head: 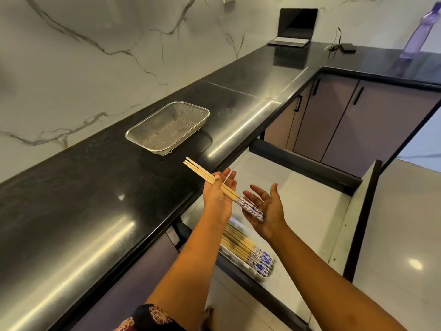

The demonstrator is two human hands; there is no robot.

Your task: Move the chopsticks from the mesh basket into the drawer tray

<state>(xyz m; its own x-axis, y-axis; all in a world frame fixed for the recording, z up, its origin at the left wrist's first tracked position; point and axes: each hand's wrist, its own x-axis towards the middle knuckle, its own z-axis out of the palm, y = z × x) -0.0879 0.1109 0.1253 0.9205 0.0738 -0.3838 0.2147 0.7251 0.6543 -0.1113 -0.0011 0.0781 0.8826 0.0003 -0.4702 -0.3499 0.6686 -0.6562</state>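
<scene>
Chopsticks (202, 172), a few, bamboo with blue-and-white patterned ends: held in the air at centre frame, above the open drawer (305, 194), just past the edge of the black counter (95, 187). Plain tips point to the upper left, toward the mesh basket (143, 139); patterned ends point to the lower right.

Left hand (218, 199): thumb across the chopsticks, clamping them against nearly straight fingers.

Right hand (270, 210): palm up, fingers apart and relaxed, patterned ends lying on the palm.

Mesh basket sits on the counter, above and left of the hands, well apart from them.

Tray (260, 279), white, lies in the drawer below the hands, toward lower centre of frame, carrying a bundle of like sticks (243, 248).

Upper right: laptop (296, 27), purple bottle (417, 34).
</scene>
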